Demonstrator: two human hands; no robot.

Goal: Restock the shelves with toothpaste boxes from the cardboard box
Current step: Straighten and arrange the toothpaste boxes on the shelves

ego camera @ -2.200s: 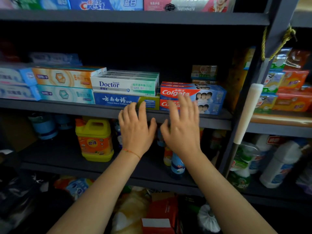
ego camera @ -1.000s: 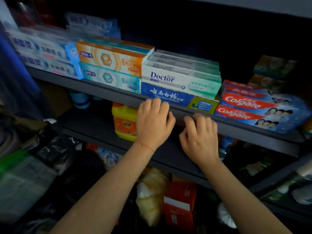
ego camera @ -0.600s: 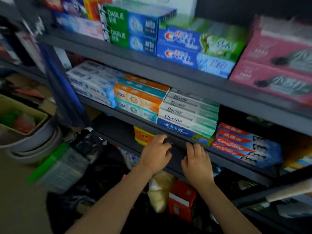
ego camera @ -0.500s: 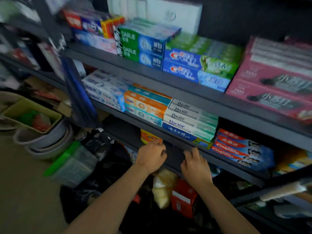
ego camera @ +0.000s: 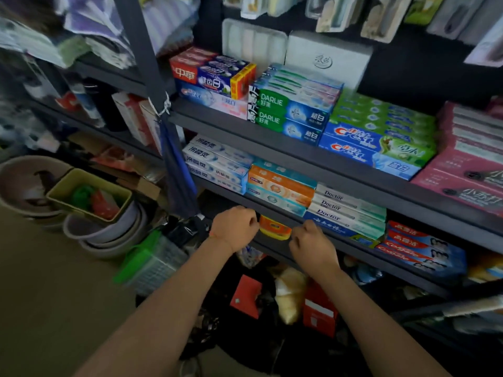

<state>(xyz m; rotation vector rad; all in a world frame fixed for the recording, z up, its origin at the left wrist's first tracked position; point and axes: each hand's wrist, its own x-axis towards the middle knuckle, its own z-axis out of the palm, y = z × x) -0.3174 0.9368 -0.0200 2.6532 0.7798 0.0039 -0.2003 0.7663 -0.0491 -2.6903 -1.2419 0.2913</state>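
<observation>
Toothpaste boxes fill two dark shelves: white Doctor boxes [ego camera: 348, 206], red-and-blue Colgate boxes [ego camera: 420, 248] and orange boxes [ego camera: 280, 183] on the lower one, green Darlie boxes [ego camera: 288, 110] and blue Crest boxes [ego camera: 373, 142] on the upper one. My left hand [ego camera: 234, 227] and my right hand [ego camera: 313, 246] hover just below the lower shelf's front edge [ego camera: 343, 244], a little apart. Their fingers are curled in and hold nothing. No cardboard supply box can be told for certain.
A yellow detergent bottle [ego camera: 275, 228] stands on the shelf behind my hands. Red cartons [ego camera: 246, 296] and bags lie on the floor below. Stacked basins [ego camera: 24, 183], a yellow-green basket [ego camera: 89, 191] and a green-lidded clear bin [ego camera: 152, 262] sit at the left. A blue umbrella [ego camera: 177, 170] hangs from the post.
My hands lay flat on the shelf edge before; they have come off it and their fingers have curled. The view has pulled back, showing the upper shelf and the floor at left.
</observation>
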